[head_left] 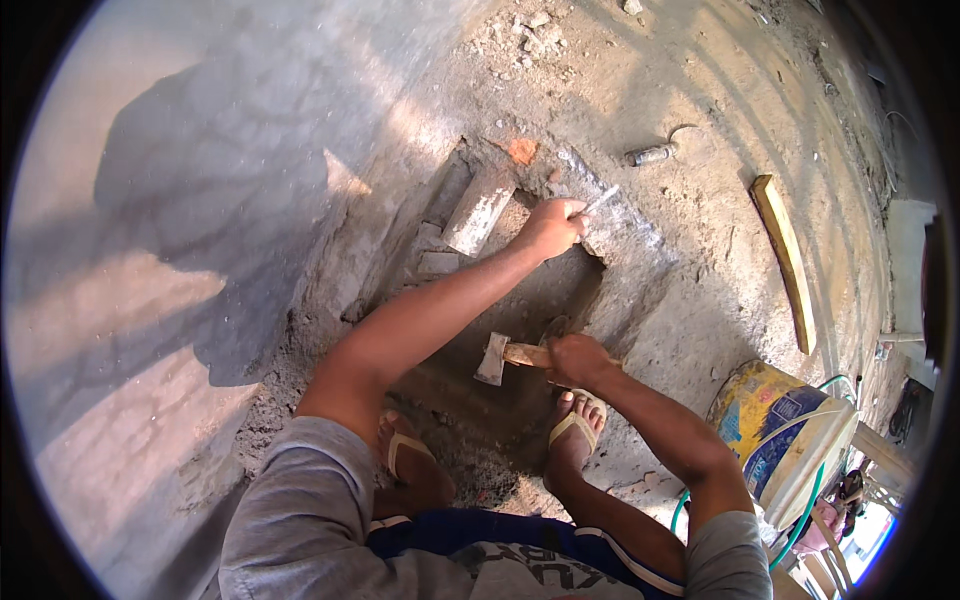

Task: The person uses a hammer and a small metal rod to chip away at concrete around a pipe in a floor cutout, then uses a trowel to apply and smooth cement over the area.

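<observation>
My left hand (553, 229) reaches over a pit in the ground, fingers closed round a thin, light-coloured metal chisel (602, 199) at the pit's broken far-right edge. In my right hand (580, 358) is a hatchet (527, 355), gripped by its wooden handle. Its grey metal head (491, 360) points left over the pit, apart from the chisel. A whitish pipe (480, 214) slopes into the pit's far-left side, left of my left hand. Bits of orange brick (521, 150) show at the far edge.
A smooth grey wall (150, 230) rises on the left. To the right lie a wooden plank (786, 262), a short metal piece (651, 155) and a yellow-and-blue bucket (775, 425) with a green hose (802, 520). Rubble (535, 40) lies at the back. My sandalled feet straddle the pit's near end.
</observation>
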Demonstrator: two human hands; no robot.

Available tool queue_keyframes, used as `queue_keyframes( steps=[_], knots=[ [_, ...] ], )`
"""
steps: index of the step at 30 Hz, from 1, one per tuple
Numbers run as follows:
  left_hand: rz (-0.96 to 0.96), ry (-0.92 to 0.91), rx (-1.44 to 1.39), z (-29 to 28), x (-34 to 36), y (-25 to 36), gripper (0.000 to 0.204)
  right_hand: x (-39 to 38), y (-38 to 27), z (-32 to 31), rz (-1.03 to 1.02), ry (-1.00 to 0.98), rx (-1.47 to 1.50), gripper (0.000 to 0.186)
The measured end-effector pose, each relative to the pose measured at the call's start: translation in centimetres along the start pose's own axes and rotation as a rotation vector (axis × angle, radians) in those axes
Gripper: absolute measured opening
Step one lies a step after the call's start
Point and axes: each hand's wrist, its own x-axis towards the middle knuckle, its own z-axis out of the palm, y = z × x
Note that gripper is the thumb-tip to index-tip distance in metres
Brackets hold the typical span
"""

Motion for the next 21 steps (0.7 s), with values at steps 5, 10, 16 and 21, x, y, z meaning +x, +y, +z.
queue_keyframes(
  steps=[5, 10, 16, 21],
  knots=[
    [-0.259, 0.41, -0.504, -7.8, -0.7, -6.3, 0.023, 0.0, -1.3, -2.0, -0.017, -0.051, 0.051, 0.046],
    [-0.321, 0.362, -0.554, -13.1, 0.4, -7.9, 0.023, -0.8, -1.7, -3.5, 0.057, -0.025, 0.099, 0.04],
    [-0.368, 0.28, -0.487, -15.2, 1.7, -6.9, 0.025, -0.7, -2.8, -5.5, -0.011, 0.04, 0.017, 0.041],
    [-0.367, 0.196, -0.5, -16.0, 1.4, -7.5, 0.026, 1.0, -3.6, -7.7, -0.053, 0.108, -0.064, 0.036]
  ],
)
